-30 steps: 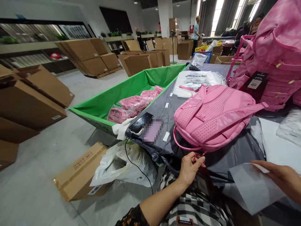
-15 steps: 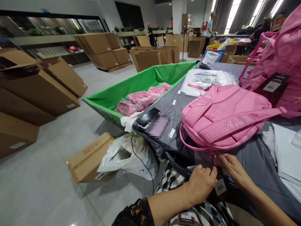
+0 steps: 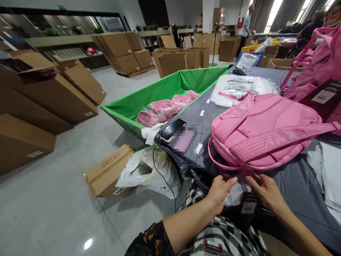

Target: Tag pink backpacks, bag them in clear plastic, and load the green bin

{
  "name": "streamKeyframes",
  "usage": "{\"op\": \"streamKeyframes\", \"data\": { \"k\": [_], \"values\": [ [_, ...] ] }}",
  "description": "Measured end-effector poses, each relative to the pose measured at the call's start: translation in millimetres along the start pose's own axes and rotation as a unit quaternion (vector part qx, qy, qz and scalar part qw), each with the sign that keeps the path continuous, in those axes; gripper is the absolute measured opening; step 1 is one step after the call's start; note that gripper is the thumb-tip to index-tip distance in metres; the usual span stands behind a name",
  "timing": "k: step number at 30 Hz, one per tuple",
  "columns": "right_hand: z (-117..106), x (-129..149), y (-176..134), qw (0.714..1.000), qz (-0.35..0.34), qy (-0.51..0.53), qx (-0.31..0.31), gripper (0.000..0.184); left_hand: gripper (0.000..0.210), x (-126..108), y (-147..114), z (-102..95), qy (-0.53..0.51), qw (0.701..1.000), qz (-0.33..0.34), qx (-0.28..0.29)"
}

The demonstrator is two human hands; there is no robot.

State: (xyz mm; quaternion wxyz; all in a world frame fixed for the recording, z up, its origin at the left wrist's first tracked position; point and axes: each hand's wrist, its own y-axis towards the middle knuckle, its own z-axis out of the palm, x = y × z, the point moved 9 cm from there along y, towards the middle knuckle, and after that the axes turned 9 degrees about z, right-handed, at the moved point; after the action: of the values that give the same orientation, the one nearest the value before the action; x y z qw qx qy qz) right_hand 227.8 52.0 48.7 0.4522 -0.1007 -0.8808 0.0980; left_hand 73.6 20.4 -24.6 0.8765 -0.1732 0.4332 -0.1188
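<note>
A pink backpack (image 3: 269,124) lies on the dark-covered table with its perforated back panel and shoulder straps facing up. At its near edge, my right hand (image 3: 266,192) pinches by the fingertips at a short pink cord under the bag. My left hand (image 3: 217,193) is beside it, fingers curled and thumb pointing right; what it grips is hidden. Between the two hands is a crumpled, translucent white sheet (image 3: 236,195). A black hang tag (image 3: 248,204) with a white barcode label hangs just below it, over my lap.
Left of the backpack lie a black phone (image 3: 173,128) and a blurred pinkish item (image 3: 184,140). Behind are plastic bags (image 3: 242,87); more pink backpacks (image 3: 317,67) stand right. A green bin (image 3: 128,103) holds wrapped pink goods. A carton (image 3: 109,170) and white bag (image 3: 151,170) sit on the floor.
My left hand has moved slightly left and loosened from a tight fist by the cord. The white sheet between my hands shows more. The view has shifted a little to the left.
</note>
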Motion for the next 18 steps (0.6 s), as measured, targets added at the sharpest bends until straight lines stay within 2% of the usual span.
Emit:
{"op": "streamKeyframes", "data": {
  "k": [3,6,9,13,15,18],
  "values": [
    [1,-1,1,1.0,0.005,-0.019,0.005,0.072,0.06,5,6,3.6,0.003,0.998,-0.059,-0.03],
    [-3,0,0,0.999,-0.027,-0.022,0.009,0.072,0.054,-5,11,7.2,0.004,1.0,-0.026,-0.004],
    [-17,-1,-4,0.996,-0.082,-0.041,-0.011,0.075,0.046,-18,15,8.5,0.065,0.996,0.036,0.048],
    [-44,5,-19,0.98,-0.16,-0.069,-0.1,0.062,0.023,-31,21,6.6,0.15,0.983,0.09,0.05],
    [-52,14,-27,0.968,-0.188,-0.085,-0.146,0.053,0.017,-28,23,10.9,0.145,0.985,0.073,0.051],
    [-55,36,-38,0.937,-0.255,-0.135,-0.199,0.043,0.021,-11,23,19.0,0.114,0.992,0.006,0.048]
  ]
}}
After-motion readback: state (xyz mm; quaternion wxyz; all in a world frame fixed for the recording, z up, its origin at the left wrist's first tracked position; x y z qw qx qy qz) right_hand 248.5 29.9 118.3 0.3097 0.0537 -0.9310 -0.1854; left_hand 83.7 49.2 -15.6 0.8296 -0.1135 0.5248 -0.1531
